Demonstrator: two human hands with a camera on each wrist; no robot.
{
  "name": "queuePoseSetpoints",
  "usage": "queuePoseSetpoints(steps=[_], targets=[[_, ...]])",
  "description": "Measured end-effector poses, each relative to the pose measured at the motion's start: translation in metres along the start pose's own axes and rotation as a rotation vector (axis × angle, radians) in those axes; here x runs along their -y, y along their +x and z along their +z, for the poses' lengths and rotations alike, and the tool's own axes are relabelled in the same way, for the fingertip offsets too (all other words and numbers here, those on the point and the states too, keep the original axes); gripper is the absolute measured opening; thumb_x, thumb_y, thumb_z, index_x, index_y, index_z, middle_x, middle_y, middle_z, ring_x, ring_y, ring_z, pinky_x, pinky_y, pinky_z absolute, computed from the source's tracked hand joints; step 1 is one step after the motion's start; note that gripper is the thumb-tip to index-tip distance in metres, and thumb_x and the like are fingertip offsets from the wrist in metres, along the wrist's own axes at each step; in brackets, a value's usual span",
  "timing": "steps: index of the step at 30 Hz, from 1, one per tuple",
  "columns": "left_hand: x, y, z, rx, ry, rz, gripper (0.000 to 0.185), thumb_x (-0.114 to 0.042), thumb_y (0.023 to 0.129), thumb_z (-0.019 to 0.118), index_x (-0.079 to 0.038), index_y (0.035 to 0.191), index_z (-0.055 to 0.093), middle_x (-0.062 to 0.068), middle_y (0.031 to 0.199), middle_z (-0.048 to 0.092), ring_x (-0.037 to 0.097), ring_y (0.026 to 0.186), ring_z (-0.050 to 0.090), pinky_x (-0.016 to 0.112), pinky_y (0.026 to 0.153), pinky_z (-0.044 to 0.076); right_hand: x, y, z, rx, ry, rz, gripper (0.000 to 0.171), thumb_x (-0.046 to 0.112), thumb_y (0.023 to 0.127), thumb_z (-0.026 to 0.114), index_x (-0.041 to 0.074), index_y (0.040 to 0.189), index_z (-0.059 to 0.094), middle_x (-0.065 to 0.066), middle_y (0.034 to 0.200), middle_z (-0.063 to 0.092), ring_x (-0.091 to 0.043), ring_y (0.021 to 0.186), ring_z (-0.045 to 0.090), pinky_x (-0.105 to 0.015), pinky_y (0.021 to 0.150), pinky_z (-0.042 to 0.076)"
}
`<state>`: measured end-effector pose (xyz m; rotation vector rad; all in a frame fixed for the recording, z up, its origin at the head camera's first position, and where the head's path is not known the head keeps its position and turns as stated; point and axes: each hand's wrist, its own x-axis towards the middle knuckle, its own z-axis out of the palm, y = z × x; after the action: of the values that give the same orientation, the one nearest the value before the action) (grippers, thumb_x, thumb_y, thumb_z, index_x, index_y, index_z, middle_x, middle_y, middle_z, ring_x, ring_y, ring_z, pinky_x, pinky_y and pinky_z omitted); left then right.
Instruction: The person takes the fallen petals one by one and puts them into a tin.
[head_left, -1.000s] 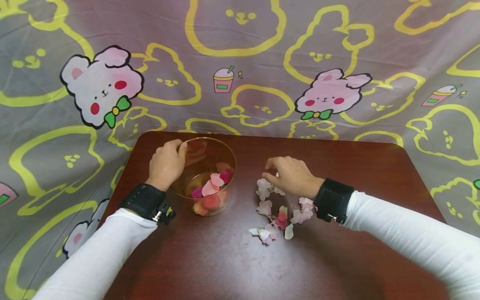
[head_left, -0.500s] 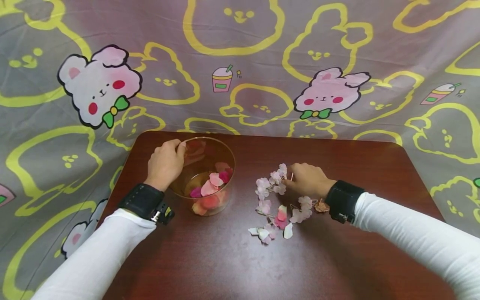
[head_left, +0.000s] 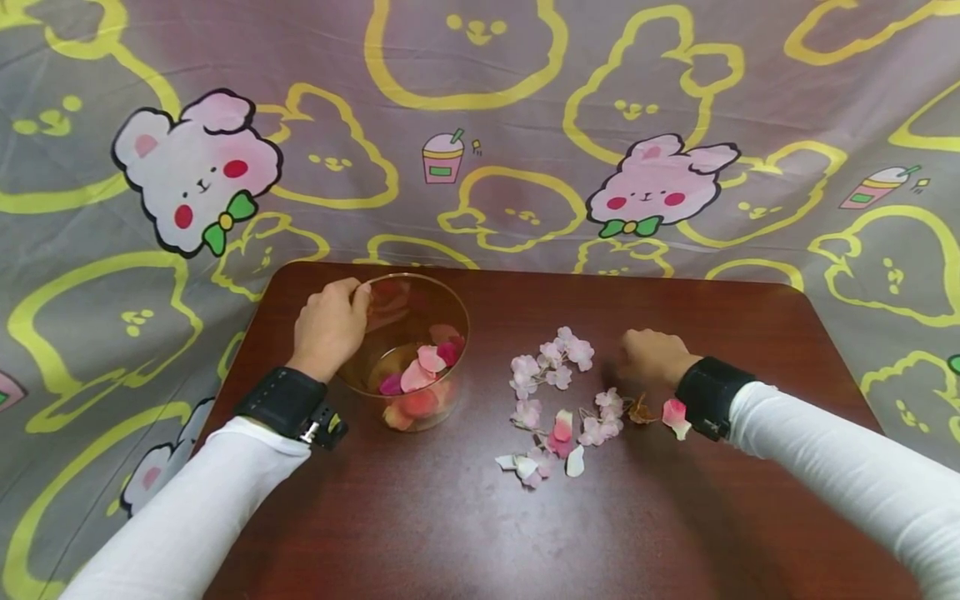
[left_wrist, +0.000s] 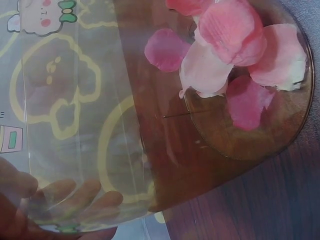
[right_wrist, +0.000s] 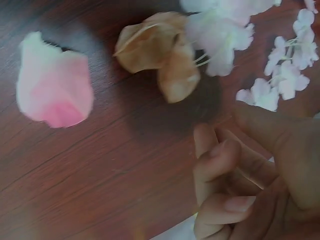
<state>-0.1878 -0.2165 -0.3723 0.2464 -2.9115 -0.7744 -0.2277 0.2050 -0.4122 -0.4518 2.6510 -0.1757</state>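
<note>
My left hand (head_left: 330,329) grips the rim of a clear bowl (head_left: 367,358); in the left wrist view its fingers (left_wrist: 85,192) show through the transparent wall. Pink and magenta petals (left_wrist: 232,35) lie at the bottom of that bowl. To the right, my right hand (head_left: 652,358) hovers over the table with loosely curled fingers and nothing between them. Nearest to it are a brown dried-looking petal cluster (right_wrist: 145,47) and a pink-and-white petal (right_wrist: 55,90). Pale pink artificial blossoms (head_left: 551,358) on thin stems form a loose ring left of this hand.
Red-pink petals (head_left: 560,435) lie within the blossom ring, and a white petal (head_left: 575,461) lies at its front. Everything sits on a dark reddish wooden table (head_left: 450,533). A cartoon-printed cloth (head_left: 510,108) hangs behind and at the sides.
My right hand has moved right, away from the blossoms, uncovering the blossom tips, the brown petal cluster and the pink-and-white petal. My left hand and the bowl have stayed in place.
</note>
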Motion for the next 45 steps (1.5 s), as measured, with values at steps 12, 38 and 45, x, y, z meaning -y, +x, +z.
queuePoseSetpoints(steps=[12,38,45], targets=[[0.001,0.000,0.000,0.008,-0.004,-0.001,0.038,-0.032,0.109,0.040,-0.004,0.112,0.065,0.024,0.101,0.068,0.051,0.101,0.066,0.063,0.079,0.047,-0.023,-0.009,0.009,0.123,-0.092,0.064,0.018,0.020,0.080,0.081,0.007,0.091,0.073,-0.003,0.073,0.062,-0.022,0.068,0.057,-0.036,0.060,0.044],[0.001,-0.001,0.001,0.007,-0.004,-0.002,0.039,-0.031,0.109,0.039,-0.002,0.114,0.065,0.024,0.102,0.068,0.050,0.101,0.066,0.062,0.079,0.048,-0.050,-0.020,0.023,0.171,-0.026,0.132,0.017,0.003,0.076,0.081,0.001,0.085,0.067,-0.008,0.071,0.065,-0.020,0.053,0.067,-0.024,0.045,0.047],[0.002,0.000,0.002,-0.002,0.000,0.001,0.039,-0.031,0.109,0.040,-0.002,0.116,0.065,0.026,0.108,0.068,0.051,0.104,0.066,0.064,0.081,0.048,-0.049,-0.018,0.026,0.121,-0.077,0.083,0.013,-0.003,0.080,0.073,-0.001,0.092,0.067,-0.011,0.077,0.064,-0.022,0.063,0.061,-0.031,0.053,0.050]])
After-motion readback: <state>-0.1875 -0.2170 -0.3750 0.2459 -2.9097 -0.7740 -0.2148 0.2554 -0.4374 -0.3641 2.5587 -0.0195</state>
